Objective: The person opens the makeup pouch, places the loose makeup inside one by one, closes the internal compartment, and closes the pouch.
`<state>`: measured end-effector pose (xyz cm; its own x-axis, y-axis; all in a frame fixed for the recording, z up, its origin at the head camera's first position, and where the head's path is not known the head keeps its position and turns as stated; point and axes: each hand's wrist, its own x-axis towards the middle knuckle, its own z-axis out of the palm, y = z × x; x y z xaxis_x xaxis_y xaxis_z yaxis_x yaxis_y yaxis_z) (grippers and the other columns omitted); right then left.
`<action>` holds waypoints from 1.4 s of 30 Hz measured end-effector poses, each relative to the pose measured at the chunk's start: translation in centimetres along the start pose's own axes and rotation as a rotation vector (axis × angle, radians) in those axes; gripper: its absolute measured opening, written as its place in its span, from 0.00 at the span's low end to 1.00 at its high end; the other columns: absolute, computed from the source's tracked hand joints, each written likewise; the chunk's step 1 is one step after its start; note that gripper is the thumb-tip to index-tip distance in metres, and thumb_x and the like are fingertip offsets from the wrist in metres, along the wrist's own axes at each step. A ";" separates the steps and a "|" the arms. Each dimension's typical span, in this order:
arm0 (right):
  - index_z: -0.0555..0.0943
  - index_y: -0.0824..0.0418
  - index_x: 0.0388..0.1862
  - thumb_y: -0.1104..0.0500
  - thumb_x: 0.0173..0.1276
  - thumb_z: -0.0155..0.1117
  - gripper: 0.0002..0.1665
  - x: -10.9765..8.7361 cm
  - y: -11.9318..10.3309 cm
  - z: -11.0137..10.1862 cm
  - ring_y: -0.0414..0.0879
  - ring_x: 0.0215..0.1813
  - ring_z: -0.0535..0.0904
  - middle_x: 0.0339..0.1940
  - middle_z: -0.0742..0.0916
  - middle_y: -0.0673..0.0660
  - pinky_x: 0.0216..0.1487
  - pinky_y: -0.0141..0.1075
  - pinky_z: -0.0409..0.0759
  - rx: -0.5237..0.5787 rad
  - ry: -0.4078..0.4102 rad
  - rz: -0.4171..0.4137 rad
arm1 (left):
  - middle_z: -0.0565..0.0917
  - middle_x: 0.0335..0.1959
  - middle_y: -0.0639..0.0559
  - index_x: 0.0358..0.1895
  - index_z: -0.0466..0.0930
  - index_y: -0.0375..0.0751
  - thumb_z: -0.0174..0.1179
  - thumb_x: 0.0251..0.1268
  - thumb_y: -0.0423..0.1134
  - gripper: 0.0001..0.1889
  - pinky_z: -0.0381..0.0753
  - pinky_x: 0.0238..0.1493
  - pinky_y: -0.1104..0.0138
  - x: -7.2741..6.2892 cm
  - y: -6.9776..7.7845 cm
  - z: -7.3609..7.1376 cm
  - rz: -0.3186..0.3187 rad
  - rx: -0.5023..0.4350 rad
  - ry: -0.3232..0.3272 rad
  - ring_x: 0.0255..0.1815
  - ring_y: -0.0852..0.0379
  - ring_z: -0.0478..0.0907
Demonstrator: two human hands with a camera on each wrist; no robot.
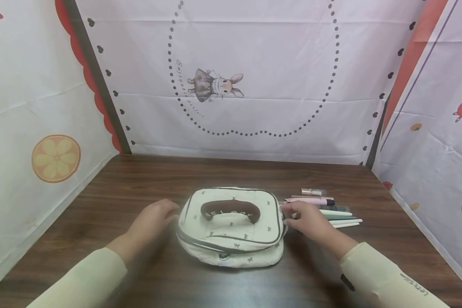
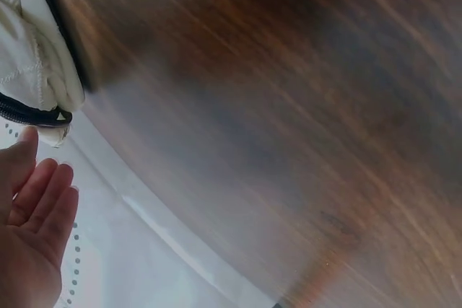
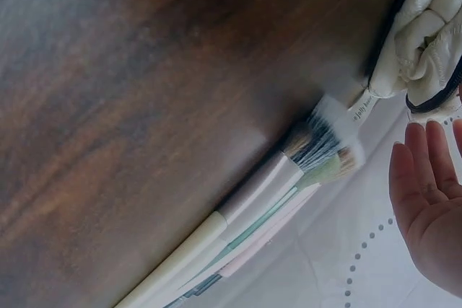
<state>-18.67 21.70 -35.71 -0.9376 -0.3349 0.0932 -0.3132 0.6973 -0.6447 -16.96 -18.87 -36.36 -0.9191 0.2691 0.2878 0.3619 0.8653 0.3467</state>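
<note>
A cream cosmetic bag (image 1: 231,231) with dark piping, small bow prints and a dark brown top handle (image 1: 231,207) lies closed on the table. At its left side is my left hand (image 1: 154,222), fingers loosely extended and holding nothing. In the left wrist view, the thumb of the left hand (image 2: 32,229) is close by the end of the bag's dark zipper (image 2: 36,113); whether it touches cannot be told. My right hand (image 1: 308,218) is at the bag's right side. Its fingers look nearly straight in the right wrist view, just by the bag's corner (image 3: 433,34).
Several makeup brushes (image 3: 245,192) with white, green and pink handles lie on the table right of the bag, partly behind my right hand. A pink tube (image 1: 309,201) and a small clear-capped item (image 1: 313,191) lie beyond them. Printed cloth (image 1: 254,141) hangs around the wooden table (image 1: 154,171).
</note>
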 end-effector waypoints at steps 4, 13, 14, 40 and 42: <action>0.82 0.67 0.54 0.67 0.58 0.70 0.22 0.1 0.0 0.3 0.58 0.55 0.79 0.53 0.84 0.63 0.53 0.51 0.79 -0.064 0.008 -0.015 | 0.84 0.39 0.49 0.41 0.84 0.40 0.62 0.61 0.30 0.07 0.80 0.51 0.51 -0.1 -0.2 0.3 0.024 -0.046 -0.007 0.45 0.47 0.81; 0.83 0.65 0.52 0.67 0.57 0.71 0.21 0.0 -0.1 0.4 0.59 0.56 0.78 0.52 0.84 0.63 0.54 0.52 0.78 -0.152 0.029 -0.089 | 0.85 0.40 0.49 0.41 0.85 0.42 0.62 0.61 0.28 0.08 0.80 0.51 0.53 -0.2 -0.4 0.6 0.083 -0.056 -0.009 0.45 0.50 0.81; 0.83 0.65 0.51 0.67 0.56 0.71 0.21 0.0 -0.1 0.4 0.59 0.56 0.78 0.51 0.84 0.63 0.54 0.52 0.79 -0.161 0.032 -0.100 | 0.85 0.40 0.49 0.41 0.85 0.42 0.62 0.61 0.28 0.08 0.80 0.51 0.53 -0.2 -0.5 0.6 0.088 -0.055 -0.007 0.45 0.50 0.82; 0.88 0.58 0.43 0.70 0.56 0.71 0.15 -0.2 0.0 1.4 0.58 0.58 0.78 0.53 0.84 0.58 0.54 0.51 0.79 -0.274 0.062 -0.247 | 0.83 0.51 0.47 0.45 0.86 0.42 0.60 0.58 0.28 0.13 0.78 0.56 0.55 -0.6 -0.8 0.9 0.393 0.099 -0.016 0.54 0.47 0.79; 0.87 0.58 0.43 0.70 0.56 0.71 0.16 -0.1 0.1 1.3 0.59 0.59 0.77 0.53 0.84 0.58 0.55 0.52 0.78 -0.276 0.065 -0.262 | 0.83 0.51 0.47 0.45 0.85 0.42 0.61 0.58 0.28 0.13 0.78 0.55 0.55 -0.6 -0.9 0.9 0.398 0.095 -0.008 0.54 0.47 0.79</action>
<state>-18.40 20.98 -36.82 -0.8251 -0.4898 0.2815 -0.5641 0.7407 -0.3648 -16.89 -19.40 -37.60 -0.7113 0.5938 0.3761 0.6741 0.7278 0.1258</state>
